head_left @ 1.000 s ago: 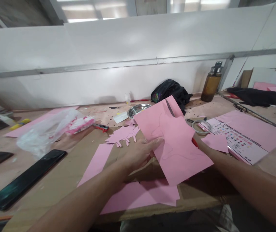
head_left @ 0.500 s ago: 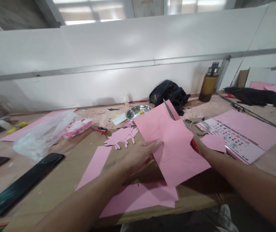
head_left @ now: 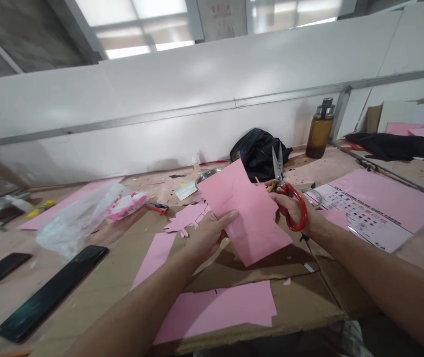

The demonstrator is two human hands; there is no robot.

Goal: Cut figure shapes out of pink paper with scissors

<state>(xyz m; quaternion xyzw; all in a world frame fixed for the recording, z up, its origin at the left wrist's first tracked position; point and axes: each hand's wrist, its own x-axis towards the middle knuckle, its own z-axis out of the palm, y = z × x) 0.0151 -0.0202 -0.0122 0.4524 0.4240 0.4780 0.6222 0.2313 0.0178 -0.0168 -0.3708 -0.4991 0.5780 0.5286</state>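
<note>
Left hand [head_left: 207,237] pinches pink sheet [head_left: 245,214] at near-left edge, sheet lifted mid-scene above cardboard [head_left: 301,297]. Right hand [head_left: 289,208] grips red scissors [head_left: 288,196], blades nearly closed, pointing far. Risk: loose one-edge pinch lets sheet flop, cut wanders; thumb near blade path.

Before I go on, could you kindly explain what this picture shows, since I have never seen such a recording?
There is no machine here: a camera worn on a person's head looks forward and down at their two bare hands. The left hand holds a pink paper sheet up off the cardboard-covered workbench. The right hand grips red-handled scissors, blades pointing up, beside the sheet. On the bench lie more pink paper, a pink cut-out shape, two black phones, a plastic bag, a metal bowl, a black bag and a brown bottle.
</note>
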